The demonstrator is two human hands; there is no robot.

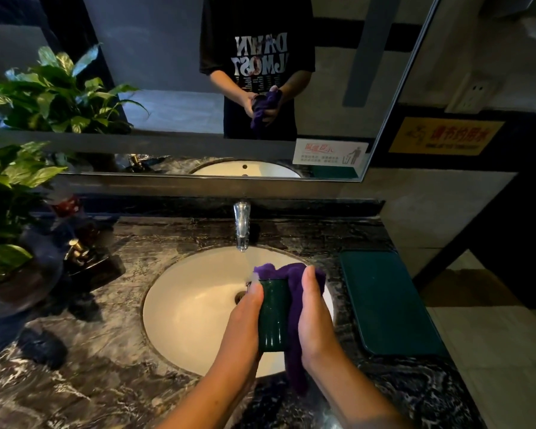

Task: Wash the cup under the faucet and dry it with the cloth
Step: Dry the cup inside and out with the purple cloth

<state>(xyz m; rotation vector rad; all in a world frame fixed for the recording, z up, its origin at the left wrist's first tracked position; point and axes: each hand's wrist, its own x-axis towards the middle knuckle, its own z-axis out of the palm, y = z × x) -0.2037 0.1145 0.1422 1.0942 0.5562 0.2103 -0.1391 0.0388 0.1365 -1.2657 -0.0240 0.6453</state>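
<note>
Dark green, with faint vertical ribs on its wall, the tall tumbler-shaped cup (273, 314) is held above the white oval sink basin (192, 311), just nearer the person than the chrome faucet (242, 226). It is tilted with its flat base toward the person and its far end pointing toward the faucet. That far end is covered by a fuzzy purple cloth (292, 342), so its rim is hidden.

The cloth bunches over the top of the cup, runs down the cup's right side and hangs in a loose tail below it, past the front edge of the basin.

The left hand (245, 317) has a close grip on the cup's left side, thumb lying along the wall and the fingers curled round behind, out of sight. The right hand (314, 317) has a grip on the cloth, pressing it against the cup's right side with the thumb pointing up along the fabric; its fingers wrap round the far side, where they cannot be seen.

Round the basin lies a dark marbled stone counter (106, 382). A flat dark green rectangular tray (387, 301) rests on it right of the sink, and a leafy green potted plant (16, 193) stands at the left. A wall mirror (167, 88) behind the faucet reflects both hands with cup and cloth.
</note>
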